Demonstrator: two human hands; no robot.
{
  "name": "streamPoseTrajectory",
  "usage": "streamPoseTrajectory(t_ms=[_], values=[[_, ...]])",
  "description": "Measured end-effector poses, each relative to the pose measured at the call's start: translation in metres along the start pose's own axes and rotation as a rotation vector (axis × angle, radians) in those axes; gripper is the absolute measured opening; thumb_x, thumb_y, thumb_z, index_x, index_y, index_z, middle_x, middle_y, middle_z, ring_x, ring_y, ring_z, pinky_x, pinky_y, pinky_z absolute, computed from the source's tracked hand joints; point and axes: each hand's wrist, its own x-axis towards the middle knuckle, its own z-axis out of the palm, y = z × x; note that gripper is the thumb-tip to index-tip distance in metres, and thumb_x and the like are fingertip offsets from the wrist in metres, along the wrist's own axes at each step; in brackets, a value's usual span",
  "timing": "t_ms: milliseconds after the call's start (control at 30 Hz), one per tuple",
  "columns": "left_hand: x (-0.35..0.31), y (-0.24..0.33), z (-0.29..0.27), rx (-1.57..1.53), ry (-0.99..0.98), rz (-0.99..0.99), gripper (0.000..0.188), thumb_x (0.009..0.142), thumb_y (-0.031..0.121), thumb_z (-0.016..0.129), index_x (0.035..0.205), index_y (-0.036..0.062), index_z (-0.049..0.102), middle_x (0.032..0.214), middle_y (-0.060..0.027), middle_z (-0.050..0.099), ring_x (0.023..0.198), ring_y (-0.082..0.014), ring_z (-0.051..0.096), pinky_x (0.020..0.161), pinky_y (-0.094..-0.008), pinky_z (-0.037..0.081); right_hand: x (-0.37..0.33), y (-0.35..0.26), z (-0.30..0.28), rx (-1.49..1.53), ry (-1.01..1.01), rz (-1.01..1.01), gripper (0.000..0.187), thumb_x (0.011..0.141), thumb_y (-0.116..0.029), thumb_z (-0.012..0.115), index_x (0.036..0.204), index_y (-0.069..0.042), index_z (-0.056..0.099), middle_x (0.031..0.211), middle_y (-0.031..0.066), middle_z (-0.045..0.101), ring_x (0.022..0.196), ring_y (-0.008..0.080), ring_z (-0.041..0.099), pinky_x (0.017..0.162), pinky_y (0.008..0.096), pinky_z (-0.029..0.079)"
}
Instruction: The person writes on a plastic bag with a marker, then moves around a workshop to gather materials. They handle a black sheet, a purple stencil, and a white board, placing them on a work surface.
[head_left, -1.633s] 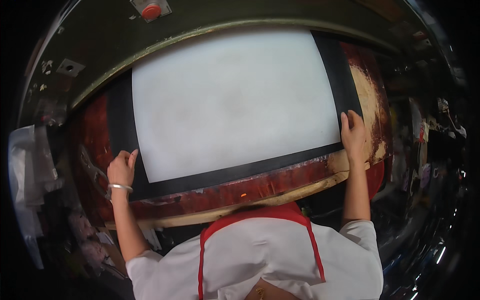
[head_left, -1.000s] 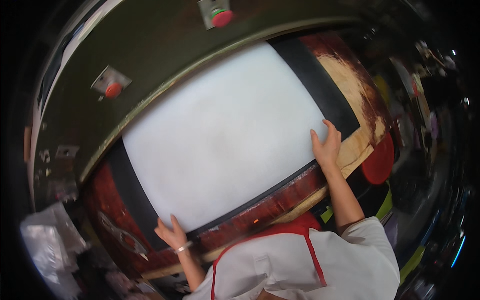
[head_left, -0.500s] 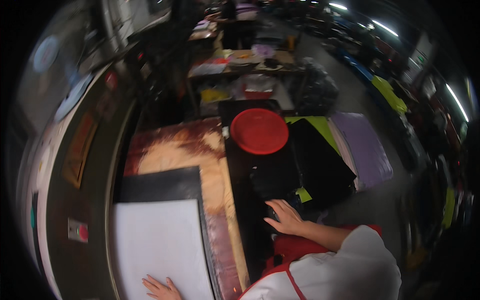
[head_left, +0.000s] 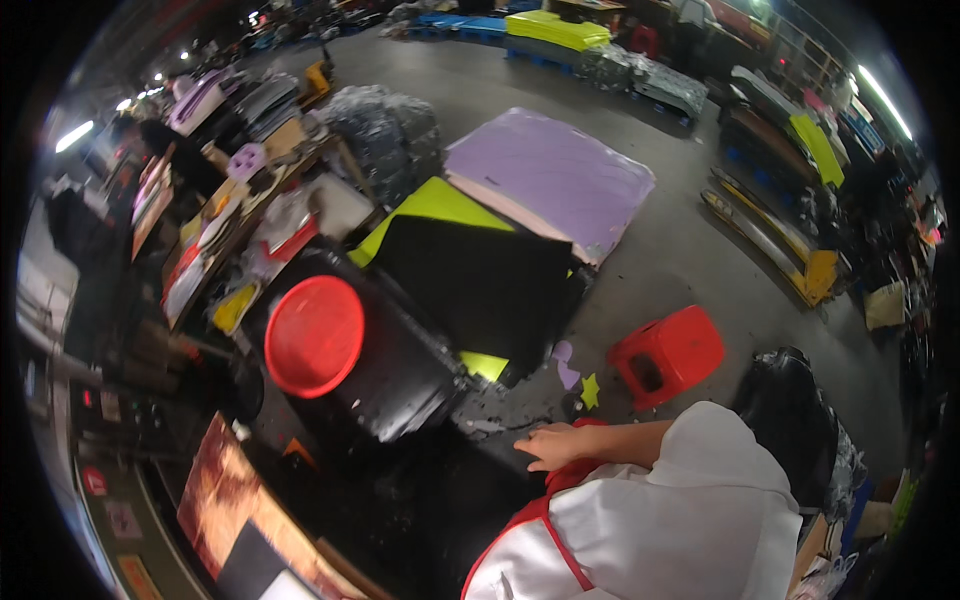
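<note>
My right hand [head_left: 548, 446] reaches forward at waist height, its fingers loosely extended and the thumb apart, with nothing visible in it. Below and beyond it lies a stack of black sheets [head_left: 470, 285], with lime-green sheets [head_left: 445, 207] showing from underneath. A round red basin [head_left: 314, 337] sits to the left, on a black surface [head_left: 410, 395]. My left hand is out of the picture. At the lower left edge, the corner of a white sheet [head_left: 285, 588] shows on a dark board [head_left: 252, 562], over a stained tan worktop [head_left: 235, 480].
A lavender sheet stack [head_left: 555, 175] lies beyond the black sheets. On the floor to the right stand a red stool [head_left: 668, 355] and a yellow pallet jack [head_left: 780, 245]. Purple scraps [head_left: 565, 365] and a green star [head_left: 590, 391] lie nearby. A cluttered table [head_left: 225, 215] stands far left.
The view has swung to the right, bringing the stool and pallet jack in. My left hand, earlier flat on the white sheet, has left the picture. My right hand's fingers are less spread.
</note>
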Motion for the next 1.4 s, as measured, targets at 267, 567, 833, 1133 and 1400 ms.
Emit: streamPoseTrajectory(t_ms=[267, 567, 833, 1133, 1400], values=[[-0.071, 0.238, 0.181, -0.232, -0.942, 0.398, 0.052, 0.086, 0.028, 0.061, 0.126, -0.0028, 0.048, 0.126, -0.0245, 0.049, 0.118, -0.0398, 0.044, 0.102, -0.0443, 0.034, -0.083, 0.213, -0.051, 0.169, 0.335, 0.379, 0.038, 0.082, -0.033, 0.06, 0.11, -0.007, 0.053, 0.098, 0.0214, 0.061, 0.093, 0.0392, 0.059, 0.079, 0.047, 0.048], [-0.17, 0.447, 0.279, -0.141, -1.705, 0.811, 0.054, 0.087, 0.04, 0.057, 0.126, 0.0036, 0.051, 0.118, -0.0238, 0.056, 0.11, -0.0368, 0.054, 0.093, -0.041, 0.043, -0.161, 0.299, -0.029, 0.496, 0.643, 0.764, 0.042, 0.079, -0.024, 0.067, 0.113, -0.003, 0.054, 0.096, 0.0204, 0.062, 0.091, 0.0376, 0.06, 0.077, 0.0445, 0.048], [-0.236, 0.605, 0.459, 0.079, -1.728, 1.054, 0.046, 0.09, 0.037, 0.052, 0.124, 0.0062, 0.051, 0.109, -0.0212, 0.061, 0.101, -0.0372, 0.059, 0.089, -0.0426, 0.046, -0.14, 0.328, 0.002, 0.945, 0.583, 0.951, 0.039, 0.082, -0.025, 0.065, 0.113, -0.004, 0.055, 0.094, 0.0205, 0.064, 0.087, 0.0385, 0.062, 0.075, 0.0446, 0.05], [-0.355, 0.736, 0.626, 0.146, -1.243, 0.725, 0.08, 0.072, 0.046, 0.072, 0.132, 0.0099, 0.033, 0.137, -0.019, 0.033, 0.131, -0.0352, 0.03, 0.101, -0.0543, 0.031, -0.132, 0.314, 0.031, 1.448, 0.225, 1.218, 0.034, 0.084, -0.021, 0.065, 0.112, -0.003, 0.059, 0.091, 0.0191, 0.066, 0.081, 0.0283, 0.065, 0.072, 0.0352, 0.05], [-0.355, 0.71, 0.662, 0.187, -1.206, 0.897, 0.068, 0.088, 0.032, 0.057, 0.143, 0.0057, 0.026, 0.147, -0.0224, 0.022, 0.136, -0.0353, 0.024, 0.109, -0.0517, 0.022, -0.125, 0.331, 0.02, 1.655, 0.385, 1.275, 0.028, 0.088, -0.014, 0.062, 0.112, 0.0, 0.06, 0.089, 0.0102, 0.067, 0.082, 0.0128, 0.061, 0.072, 0.0259, 0.049]])
